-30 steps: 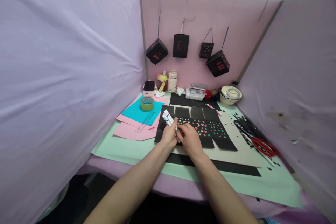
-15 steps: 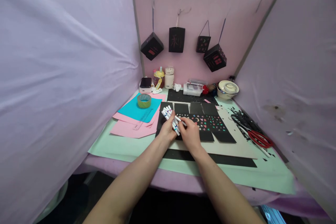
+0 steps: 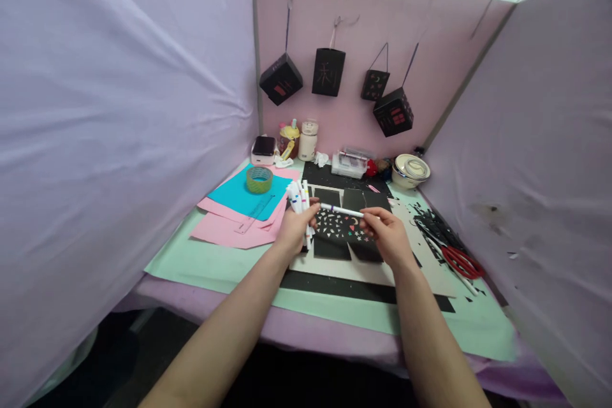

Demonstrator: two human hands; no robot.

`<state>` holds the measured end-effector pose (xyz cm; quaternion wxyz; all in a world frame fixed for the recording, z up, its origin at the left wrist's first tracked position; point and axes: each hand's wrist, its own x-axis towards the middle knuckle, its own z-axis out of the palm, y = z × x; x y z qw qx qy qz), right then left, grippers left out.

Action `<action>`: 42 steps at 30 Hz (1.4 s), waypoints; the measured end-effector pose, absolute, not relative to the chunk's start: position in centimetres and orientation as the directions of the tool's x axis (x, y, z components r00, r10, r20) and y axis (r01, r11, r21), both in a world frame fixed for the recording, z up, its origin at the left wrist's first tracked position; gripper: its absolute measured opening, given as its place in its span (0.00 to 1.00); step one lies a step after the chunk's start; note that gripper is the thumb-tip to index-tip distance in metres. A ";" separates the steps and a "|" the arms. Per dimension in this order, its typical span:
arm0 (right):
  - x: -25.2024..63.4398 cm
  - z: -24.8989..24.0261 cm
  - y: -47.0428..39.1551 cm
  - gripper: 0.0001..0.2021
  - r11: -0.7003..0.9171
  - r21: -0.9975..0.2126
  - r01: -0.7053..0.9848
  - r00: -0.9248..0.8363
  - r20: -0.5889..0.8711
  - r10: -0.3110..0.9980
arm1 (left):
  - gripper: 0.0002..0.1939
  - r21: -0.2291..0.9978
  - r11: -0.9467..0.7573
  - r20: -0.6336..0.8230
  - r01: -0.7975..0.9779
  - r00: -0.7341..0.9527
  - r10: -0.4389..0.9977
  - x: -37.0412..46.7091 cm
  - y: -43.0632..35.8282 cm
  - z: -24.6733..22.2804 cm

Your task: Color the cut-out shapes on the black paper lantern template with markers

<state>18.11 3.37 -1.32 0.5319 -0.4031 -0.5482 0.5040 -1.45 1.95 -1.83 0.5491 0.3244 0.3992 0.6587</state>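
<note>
My left hand (image 3: 294,228) is closed around a bundle of several white markers (image 3: 300,197) with coloured bands. Between my two hands, one white marker (image 3: 342,210) with a dark band lies nearly level. Its right end is pinched by my right hand (image 3: 385,229), and its left end meets the fingertips of my left hand. Below them is a black paper sheet (image 3: 332,248) with flaps and small cut-outs of stars, hearts and a moon, lying on a pale board (image 3: 363,273).
Pink sheets (image 3: 217,233), a blue sheet (image 3: 229,194), a tape roll (image 3: 259,180) and a clear ruler (image 3: 255,213) lie left. Red-handled scissors (image 3: 461,261) and black scraps are right. Bottles (image 3: 308,140), a plastic case (image 3: 349,164) and bowls (image 3: 411,170) stand behind, below hanging black boxes (image 3: 393,111).
My right hand has moved right, drawing one marker out sideways from the bundle. My left hand has shifted slightly left with the other markers. The camera view has tilted a little.
</note>
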 end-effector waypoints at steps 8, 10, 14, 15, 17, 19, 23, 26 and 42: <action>19.4 -2.0 4.1 0.07 0.091 -0.953 -0.290 -0.166 0.143 0.976 | 0.12 0.890 -0.255 0.228 0.379 0.116 0.967 0.4 -0.2 -1.9; 18.8 -2.4 3.9 0.08 0.090 -0.938 -0.336 -0.167 0.153 0.974 | 0.11 0.860 -0.274 0.248 0.431 0.117 0.962 0.9 -0.4 -2.0; 17.8 -3.2 3.5 0.14 0.099 -0.959 -0.265 -0.202 0.156 0.967 | 0.11 0.878 -0.242 0.219 0.414 0.101 0.970 1.8 -0.5 -2.2; 17.6 -3.2 3.3 0.15 0.119 -0.961 -0.248 -0.171 0.165 0.971 | 0.11 0.895 -0.219 0.188 0.388 0.117 0.975 1.9 -0.5 -2.3; 17.1 -3.3 3.0 0.16 0.153 -0.962 -0.226 -0.122 0.184 0.975 | 0.12 0.933 -0.169 0.116 0.317 0.178 0.977 2.3 -0.6 -2.3; 16.7 -3.3 2.8 0.16 0.161 -0.963 -0.214 -0.120 0.190 0.974 | 0.12 0.966 -0.119 0.058 0.230 0.258 0.964 2.5 -0.7 -2.1; 18.1 -2.8 3.6 0.14 0.145 -0.951 -0.273 -0.099 0.178 0.979 | 0.15 0.998 -0.006 -0.017 0.057 0.393 0.920 2.5 -2.1 -1.1; 22.5 -1.5 5.3 0.16 0.281 -0.854 -0.439 0.195 0.215 0.957 | 0.15 0.994 0.074 -0.105 0.077 0.582 0.806 2.1 -4.0 -0.5; 22.5 -5.0 6.3 0.08 0.379 -0.871 0.313 0.130 0.435 0.891 | 0.07 -0.023 -0.730 0.328 0.683 0.695 0.640 7.3 -1.0 -4.6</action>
